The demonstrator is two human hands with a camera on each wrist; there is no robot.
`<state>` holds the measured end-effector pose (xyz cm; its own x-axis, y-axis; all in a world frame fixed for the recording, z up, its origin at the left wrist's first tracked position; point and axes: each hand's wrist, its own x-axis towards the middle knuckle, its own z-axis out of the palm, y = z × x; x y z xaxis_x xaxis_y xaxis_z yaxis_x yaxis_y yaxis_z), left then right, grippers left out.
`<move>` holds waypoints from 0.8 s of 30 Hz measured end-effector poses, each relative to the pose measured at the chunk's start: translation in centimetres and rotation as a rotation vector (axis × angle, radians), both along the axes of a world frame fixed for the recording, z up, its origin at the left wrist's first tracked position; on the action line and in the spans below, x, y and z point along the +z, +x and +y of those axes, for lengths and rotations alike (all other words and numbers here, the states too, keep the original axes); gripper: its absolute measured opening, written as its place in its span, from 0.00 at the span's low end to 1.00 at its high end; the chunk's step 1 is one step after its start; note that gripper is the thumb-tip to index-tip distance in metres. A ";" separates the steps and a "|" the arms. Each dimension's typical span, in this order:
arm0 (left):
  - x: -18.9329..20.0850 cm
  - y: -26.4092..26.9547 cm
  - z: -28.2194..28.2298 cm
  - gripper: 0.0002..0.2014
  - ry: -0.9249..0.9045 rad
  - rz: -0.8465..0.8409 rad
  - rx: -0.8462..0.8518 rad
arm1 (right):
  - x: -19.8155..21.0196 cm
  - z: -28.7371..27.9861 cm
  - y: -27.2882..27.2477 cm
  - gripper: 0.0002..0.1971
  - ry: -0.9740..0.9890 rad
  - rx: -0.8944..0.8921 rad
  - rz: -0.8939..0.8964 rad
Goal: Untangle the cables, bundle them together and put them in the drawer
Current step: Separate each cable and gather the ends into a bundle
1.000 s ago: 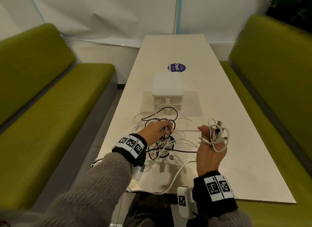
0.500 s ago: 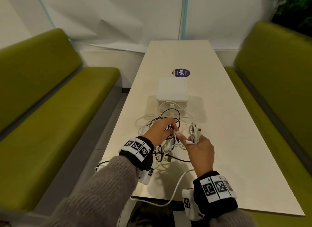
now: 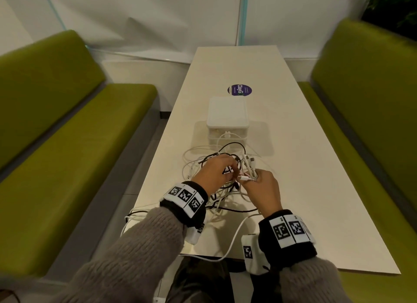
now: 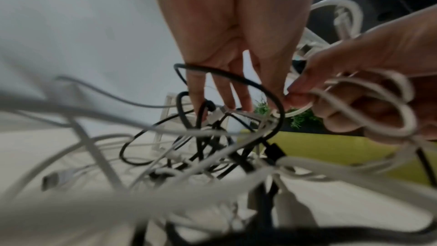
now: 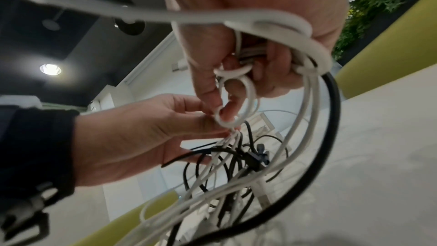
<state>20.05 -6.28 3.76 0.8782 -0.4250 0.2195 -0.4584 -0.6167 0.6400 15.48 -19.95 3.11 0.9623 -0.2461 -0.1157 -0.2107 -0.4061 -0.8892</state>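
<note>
At the near edge of the pale bench (image 3: 316, 190), one white lead (image 3: 234, 237) is trailing off the lip toward the person's lap, where its end is cut off from view. Just beyond, the right hand (image 3: 264, 187) is curling its grip around a gathered coil of white cable (image 5: 238, 91), loops wound round the fingers (image 5: 274, 74) and plug ends poking up past the knuckles. The left hand (image 3: 214, 172) is meeting it from the left, fingertips touching, thumb and forefinger pinching what looks like the same white strand (the wrist views are too blurred to be sure which strand it is). The tangle of cables (image 3: 225, 190), black and white together, is hanging and sprawling directly beneath and between both hands, running mostly away from the person along the bench's length; the coil is lying to the right of the knot, so any freeing pull is likely to go rightward, with the left hand nearer the snarl itself. A black loop (image 4: 236, 81) is draping across the left fingers. Farther off, the small white drawer box (image 3: 228, 117) is sitting shut, a white strand reaching its front; whether that strand is caught on the knob cannot be told. Beyond it, a round purple sticker (image 3: 239, 90)
</note>
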 end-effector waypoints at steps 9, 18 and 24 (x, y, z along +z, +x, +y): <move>1.0 -2.6 -1.2 0.18 -0.050 0.145 0.004 | -1.7 -0.7 -0.5 0.08 0.038 -0.013 -0.089; 0.6 -1.1 0.1 0.23 0.173 0.371 -0.176 | -1.7 -1.0 -0.7 0.06 0.312 -0.023 -0.151; 2.1 -0.4 -0.4 0.24 0.291 0.394 -0.202 | -0.2 -1.0 -1.1 0.05 0.477 0.007 -0.209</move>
<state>19.67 -6.67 5.81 0.7644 -0.5888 -0.2627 -0.3461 -0.7185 0.6033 14.42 -20.93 2.95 0.9782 -0.2069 -0.0183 -0.0074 0.0534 -0.9985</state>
